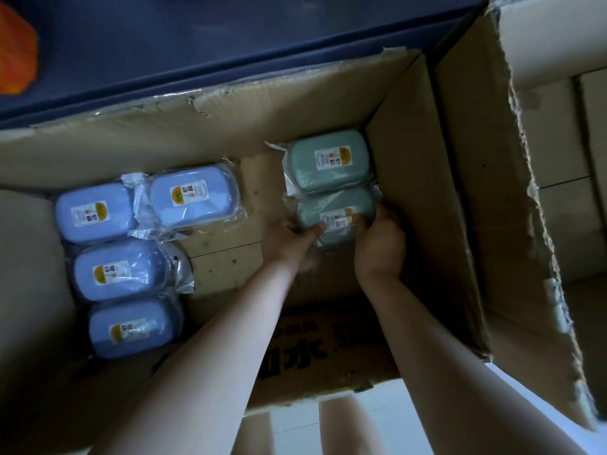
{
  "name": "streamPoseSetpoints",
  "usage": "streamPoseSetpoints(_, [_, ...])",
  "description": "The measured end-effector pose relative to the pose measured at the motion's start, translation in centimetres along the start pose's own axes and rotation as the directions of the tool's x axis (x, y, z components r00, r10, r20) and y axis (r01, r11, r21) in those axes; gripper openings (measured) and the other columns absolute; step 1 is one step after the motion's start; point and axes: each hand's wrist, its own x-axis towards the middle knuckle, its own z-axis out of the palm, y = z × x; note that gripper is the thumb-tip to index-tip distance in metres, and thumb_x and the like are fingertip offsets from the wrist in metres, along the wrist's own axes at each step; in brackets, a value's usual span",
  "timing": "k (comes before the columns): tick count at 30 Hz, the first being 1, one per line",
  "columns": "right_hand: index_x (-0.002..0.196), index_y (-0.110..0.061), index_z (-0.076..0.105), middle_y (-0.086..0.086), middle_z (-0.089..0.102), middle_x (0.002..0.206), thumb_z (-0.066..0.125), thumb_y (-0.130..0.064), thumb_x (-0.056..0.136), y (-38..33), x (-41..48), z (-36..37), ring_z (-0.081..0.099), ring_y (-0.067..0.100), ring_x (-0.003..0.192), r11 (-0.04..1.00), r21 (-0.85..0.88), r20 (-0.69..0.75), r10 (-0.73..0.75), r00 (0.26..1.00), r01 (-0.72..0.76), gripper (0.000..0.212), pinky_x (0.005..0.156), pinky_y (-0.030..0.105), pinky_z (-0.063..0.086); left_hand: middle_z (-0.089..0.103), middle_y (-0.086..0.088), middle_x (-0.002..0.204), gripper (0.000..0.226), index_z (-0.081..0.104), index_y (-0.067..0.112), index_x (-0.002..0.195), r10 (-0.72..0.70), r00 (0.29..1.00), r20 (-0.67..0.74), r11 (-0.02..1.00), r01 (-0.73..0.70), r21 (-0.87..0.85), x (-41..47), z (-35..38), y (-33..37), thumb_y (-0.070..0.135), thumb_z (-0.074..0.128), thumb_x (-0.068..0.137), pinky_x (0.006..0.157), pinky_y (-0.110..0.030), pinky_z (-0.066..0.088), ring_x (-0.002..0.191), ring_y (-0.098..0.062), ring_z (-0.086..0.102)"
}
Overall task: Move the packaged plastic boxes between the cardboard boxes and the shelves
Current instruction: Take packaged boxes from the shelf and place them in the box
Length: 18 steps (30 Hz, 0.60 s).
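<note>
The open cardboard box (410, 192) is seen from above, with its flaps folded outward and their edges torn.

Contents, right side: two green plastic boxes, each sealed in a clear wrapper and carrying a label on the lid, lie in a row along the right inner wall. The far green box (328, 162) sits in the far right corner. The near green box (331, 208) touches it on the side toward the person.

Hand state: the left hand (289, 238) grips the left near edge of the near green box, with the thumb on the lid. The right hand (381, 238) grips its right end beside the wall, fingers curled round the edge. Whether the box rests on the cardboard floor or is lifted cannot be told.

Contents, left side: four blue plastic boxes (95, 211), wrapped and labelled alike, lie close together, well apart from the green pair. Bare cardboard floor lies between the two groups.

A second cardboard box (486, 178) stands just beside the right wall. A dark blue surface (230, 44) lies beyond the far wall.
</note>
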Motion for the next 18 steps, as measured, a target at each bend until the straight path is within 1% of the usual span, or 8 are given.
streamPoseSetpoints(2, [0.138, -0.010, 0.041, 0.014, 0.050, 0.131, 0.046, -0.031, 0.098, 0.0, -0.1, -0.3, 0.054, 0.029, 0.116, 0.998, -0.065, 0.038, -0.021, 0.999, 0.024, 0.045, 0.087, 0.034, 0.045, 0.063, 0.005, 0.070, 0.029, 0.066, 0.012, 0.093, -0.001, 0.999, 0.049, 1.000, -0.001, 0.025, -0.1, -0.6, 0.3, 0.038, 0.071, 0.081, 0.039, -0.007, 0.038, 0.042, 0.002, 0.055])
streamPoseSetpoints(5, [0.144, -0.010, 0.033, 0.014, 0.046, 0.137, 0.045, -0.038, 0.097, 0.2, -0.6, -0.9, 0.050, 0.029, 0.122, 0.991, -0.107, 0.080, -0.076, 0.994, 0.084, 0.056, 0.093, 0.036, 0.044, 0.066, 0.002, 0.077, 0.026, 0.070, 0.009, 0.099, 0.008, 0.993, 0.121, 0.996, -0.019, 0.092, -0.7, -1.8, 0.5, 0.029, 0.069, 0.084, 0.053, -0.013, 0.045, 0.061, -0.007, 0.058])
streamPoseSetpoints(7, [0.145, -0.009, 0.029, 0.015, 0.044, 0.138, 0.045, -0.039, 0.097, 0.5, -1.2, -1.6, 0.046, 0.028, 0.125, 0.974, -0.179, 0.114, -0.119, 0.986, 0.138, 0.059, 0.098, 0.038, 0.043, 0.061, 0.003, 0.075, 0.021, 0.069, 0.007, 0.100, 0.046, 0.990, 0.132, 0.985, -0.067, 0.158, -1.8, -3.0, 0.3, 0.022, 0.068, 0.085, 0.061, -0.021, 0.043, 0.072, -0.013, 0.058])
streamPoseSetpoints(8, [0.144, -0.009, 0.028, 0.015, 0.045, 0.137, 0.045, -0.038, 0.097, 0.6, -1.6, -2.1, 0.046, 0.029, 0.125, 0.963, -0.215, 0.148, -0.130, 0.980, 0.160, 0.058, 0.099, 0.039, 0.044, 0.060, 0.002, 0.080, 0.018, 0.067, 0.009, 0.100, 0.068, 0.989, 0.129, 0.974, -0.094, 0.208, -2.5, -3.7, 0.1, 0.020, 0.066, 0.086, 0.065, -0.024, 0.040, 0.079, -0.016, 0.057])
streamPoseSetpoints(10, [0.142, -0.010, 0.031, 0.015, 0.048, 0.133, 0.048, -0.036, 0.096, 0.5, -2.4, -3.3, 0.048, 0.029, 0.122, 0.953, -0.230, 0.208, -0.151, 0.966, 0.198, 0.055, 0.097, 0.040, 0.046, 0.059, 0.002, 0.090, 0.014, 0.063, 0.013, 0.100, 0.104, 0.988, 0.113, 0.941, -0.134, 0.312, -4.2, -5.6, -0.7, 0.018, 0.063, 0.087, 0.068, -0.023, 0.036, 0.086, -0.017, 0.056])
streamPoseSetpoints(15, [0.123, -0.014, 0.049, 0.009, 0.058, 0.116, 0.049, -0.032, 0.095, -0.5, -4.9, -7.5, 0.058, 0.023, 0.101, 0.933, -0.209, 0.347, -0.209, 0.914, 0.292, 0.033, 0.081, 0.033, 0.050, 0.065, -0.002, 0.107, 0.022, 0.060, 0.011, 0.108, 0.156, 0.986, 0.056, 0.875, -0.164, 0.456, -9.3, -11.5, -2.2, 0.025, 0.060, 0.090, 0.076, -0.023, 0.040, 0.101, -0.020, 0.060])
streamPoseSetpoints(16, [0.120, -0.014, 0.050, 0.009, 0.059, 0.114, 0.047, -0.032, 0.097, -1.0, -5.7, -8.6, 0.058, 0.021, 0.098, 0.905, -0.249, 0.380, -0.236, 0.894, 0.345, 0.030, 0.080, 0.032, 0.050, 0.066, -0.002, 0.110, 0.024, 0.060, 0.010, 0.110, 0.172, 0.984, 0.036, 0.861, -0.168, 0.480, -10.5, -12.9, -2.3, 0.025, 0.058, 0.091, 0.079, -0.023, 0.040, 0.104, -0.020, 0.060])
streamPoseSetpoints(18, [0.124, -0.013, 0.049, 0.009, 0.056, 0.120, 0.043, -0.035, 0.097, -2.3, -7.5, -10.6, 0.054, 0.022, 0.107, 0.795, -0.353, 0.431, -0.330, 0.840, 0.493, 0.035, 0.088, 0.034, 0.049, 0.066, -0.003, 0.112, 0.024, 0.060, 0.011, 0.110, 0.215, 0.977, -0.001, 0.823, -0.181, 0.538, -12.9, -15.7, -2.5, 0.025, 0.057, 0.091, 0.085, -0.025, 0.043, 0.107, -0.020, 0.060])
